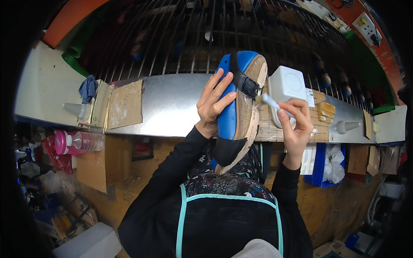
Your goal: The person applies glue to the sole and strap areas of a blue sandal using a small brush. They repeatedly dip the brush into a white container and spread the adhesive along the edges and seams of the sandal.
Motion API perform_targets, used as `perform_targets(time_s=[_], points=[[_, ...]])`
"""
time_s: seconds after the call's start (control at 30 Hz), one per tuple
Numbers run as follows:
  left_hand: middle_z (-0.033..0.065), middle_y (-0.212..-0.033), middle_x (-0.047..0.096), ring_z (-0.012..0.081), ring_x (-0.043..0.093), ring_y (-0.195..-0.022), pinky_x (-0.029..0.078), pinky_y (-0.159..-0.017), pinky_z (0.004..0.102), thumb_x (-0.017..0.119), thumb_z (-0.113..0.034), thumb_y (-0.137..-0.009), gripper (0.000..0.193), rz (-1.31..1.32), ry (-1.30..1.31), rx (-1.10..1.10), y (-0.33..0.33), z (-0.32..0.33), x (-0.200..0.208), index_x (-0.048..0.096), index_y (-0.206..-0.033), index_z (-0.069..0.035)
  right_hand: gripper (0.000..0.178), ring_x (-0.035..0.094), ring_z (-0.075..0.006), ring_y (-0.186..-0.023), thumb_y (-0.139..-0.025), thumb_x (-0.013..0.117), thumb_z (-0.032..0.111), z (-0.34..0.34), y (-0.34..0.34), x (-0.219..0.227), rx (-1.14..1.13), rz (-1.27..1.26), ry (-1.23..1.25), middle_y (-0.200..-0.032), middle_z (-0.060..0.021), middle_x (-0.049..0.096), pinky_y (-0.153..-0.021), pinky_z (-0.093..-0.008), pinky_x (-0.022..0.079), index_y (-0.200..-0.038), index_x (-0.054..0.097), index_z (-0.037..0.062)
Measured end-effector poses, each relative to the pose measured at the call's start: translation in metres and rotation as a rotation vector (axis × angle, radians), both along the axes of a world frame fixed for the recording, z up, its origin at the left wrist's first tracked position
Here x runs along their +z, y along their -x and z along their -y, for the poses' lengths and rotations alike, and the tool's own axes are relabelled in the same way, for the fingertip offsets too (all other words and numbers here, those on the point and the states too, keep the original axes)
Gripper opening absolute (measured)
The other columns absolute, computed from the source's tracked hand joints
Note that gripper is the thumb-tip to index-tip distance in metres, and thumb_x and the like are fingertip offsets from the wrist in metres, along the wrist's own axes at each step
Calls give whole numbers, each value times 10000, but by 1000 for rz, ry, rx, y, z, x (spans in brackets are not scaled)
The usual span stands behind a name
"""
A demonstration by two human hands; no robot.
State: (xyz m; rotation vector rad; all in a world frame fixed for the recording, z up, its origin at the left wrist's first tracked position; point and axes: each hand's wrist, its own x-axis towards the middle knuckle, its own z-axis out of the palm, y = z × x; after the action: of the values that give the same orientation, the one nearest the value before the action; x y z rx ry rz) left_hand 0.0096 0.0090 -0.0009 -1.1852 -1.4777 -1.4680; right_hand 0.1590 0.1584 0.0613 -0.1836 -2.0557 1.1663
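Left hand (214,104) is wrapped around a blue shoe (236,109), holding it up sole-side right, above the metal table (167,105). Right hand (296,119) pinches a small white brush (271,102), tip right at the sole's edge. A white box (287,84) sits just behind, and a pink-capped bottle (79,142) lies far left.

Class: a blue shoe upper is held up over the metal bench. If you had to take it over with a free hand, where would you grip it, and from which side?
Grip the blue shoe round its mid-body from the left, as the left hand does: the tan sole edge faces right, where the right hand works a brush.
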Motion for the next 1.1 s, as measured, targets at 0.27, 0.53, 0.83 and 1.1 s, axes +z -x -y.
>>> perform_targets(time_s=[0.27,0.53,0.83,1.1], points=[[172,-1354,544,420,477,-1278,393,-1041,556,792,-289,-724,496,-78,29,112,7,9,-6,548,-1147,-200,156,559,-133,-860,-840,697,34,29,-14,-26,178,89,459,-944,-58,575,-735,-237,454,-984,717,-20],[141,-1321,582,412,496,-1264,408,-1020,559,787,-270,-724,474,-75,107,134,7,17,-15,562,-1139,-229,162,525,-96,-723,-826,718,48,45,-7,-21,-90,86,108,-918,-49,575,-654,-248,419,-984,734,20],[101,-1283,615,388,523,-1243,431,-1009,547,757,-233,-749,404,-97,179,164,7,24,-14,566,-1105,-252,227,532,-113,-700,-762,769,104,47,2,-23,-317,75,-322,-934,-22,605,-770,-284,287,-988,757,116],[71,-1265,629,367,547,-1220,462,-982,548,745,-221,-757,395,-124,235,179,7,29,-8,564,-1105,-261,269,552,-123,-751,-737,785,125,50,7,-22,-445,37,-564,-960,-29,611,-768,-316,261,-1004,757,145]])
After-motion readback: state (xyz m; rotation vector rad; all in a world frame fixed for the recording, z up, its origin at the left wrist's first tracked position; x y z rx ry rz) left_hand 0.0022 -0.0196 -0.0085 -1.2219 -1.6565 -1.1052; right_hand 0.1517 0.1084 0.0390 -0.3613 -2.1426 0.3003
